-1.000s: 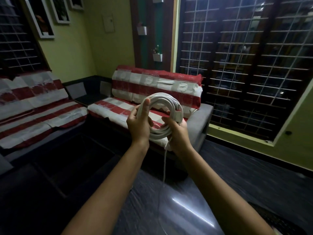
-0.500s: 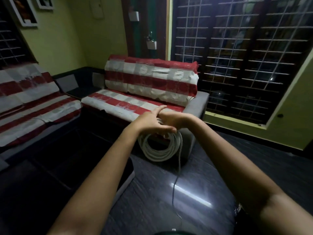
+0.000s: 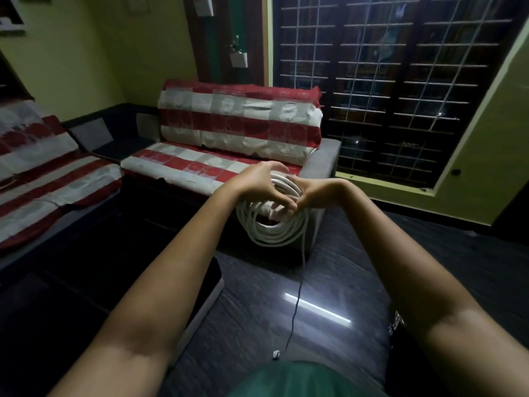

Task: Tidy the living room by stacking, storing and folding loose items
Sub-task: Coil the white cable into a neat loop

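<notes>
Both hands hold a coil of white cable point(image 3: 273, 224) in front of the striped sofa point(image 3: 229, 138), much as half a second earlier, though the coil now sits a little higher against the seat edge. The left hand point(image 3: 254, 186) arches over the top of the coil, fingers curled round it; the right hand point(image 3: 310, 196) grips the strands at the right side, fingers clamped on them. A loose tail point(image 3: 297, 296) hangs down to the dark floor point(image 3: 329, 282).
</notes>
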`<state>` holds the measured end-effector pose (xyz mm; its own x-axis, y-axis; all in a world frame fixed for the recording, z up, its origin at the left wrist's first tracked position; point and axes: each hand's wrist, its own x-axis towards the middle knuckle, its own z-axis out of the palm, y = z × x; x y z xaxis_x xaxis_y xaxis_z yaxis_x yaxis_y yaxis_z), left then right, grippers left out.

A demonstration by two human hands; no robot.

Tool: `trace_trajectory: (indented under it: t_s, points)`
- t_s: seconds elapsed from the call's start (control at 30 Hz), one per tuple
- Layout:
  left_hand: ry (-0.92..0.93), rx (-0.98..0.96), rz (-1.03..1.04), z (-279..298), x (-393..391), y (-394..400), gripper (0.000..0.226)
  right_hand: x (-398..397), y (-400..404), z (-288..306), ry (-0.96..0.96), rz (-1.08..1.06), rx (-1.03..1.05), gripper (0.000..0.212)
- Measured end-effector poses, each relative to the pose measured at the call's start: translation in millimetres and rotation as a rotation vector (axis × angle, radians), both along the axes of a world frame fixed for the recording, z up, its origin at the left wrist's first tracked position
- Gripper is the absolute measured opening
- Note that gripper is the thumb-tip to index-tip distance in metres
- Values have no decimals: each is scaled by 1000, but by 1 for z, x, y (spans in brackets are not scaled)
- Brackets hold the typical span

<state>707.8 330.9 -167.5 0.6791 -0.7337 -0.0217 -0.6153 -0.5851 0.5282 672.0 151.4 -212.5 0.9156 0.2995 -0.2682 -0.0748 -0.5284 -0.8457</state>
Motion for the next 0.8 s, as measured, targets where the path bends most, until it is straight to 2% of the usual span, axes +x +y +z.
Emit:
trace_trajectory:
  t_s: [0.07, 0.17, 0.27, 0.33, 0.4, 0.5, 0.63, 0.7, 0.8]
  points:
    - [14, -97, -28, 4, 6, -4, 61, -5, -14, -8, 76, 63, 174, 76]
    - [25, -160, -34, 13, 10, -14, 41, -5, -27, -8, 58, 76, 323, 83]
    - [92, -304, -19, 16, 11, -31, 39, -6, -48, -9, 6, 103, 430, 109]
    - [163, -452, 6, 17, 10, -37, 40, -8, -67, -18, 13, 96, 513, 118]
    - [206, -592, 28, 16, 10, -49, 38, -9, -85, -32, 24, 122, 545, 113]
    - [214, -814, 125, 14, 8, -70, 28, -9, -105, -49, 10, 119, 539, 93]
    - [197, -1092, 279, 11, 2, -101, 25, -3, -120, -43, -113, -25, 674, 68]
    - [155, -1252, 418, 8, 1, -121, 23, 0, -119, -38, -198, -101, 797, 76]
    - [105, -1412, 631, -8, -2, -152, 22, 2, -100, -29, -285, -210, 979, 103]
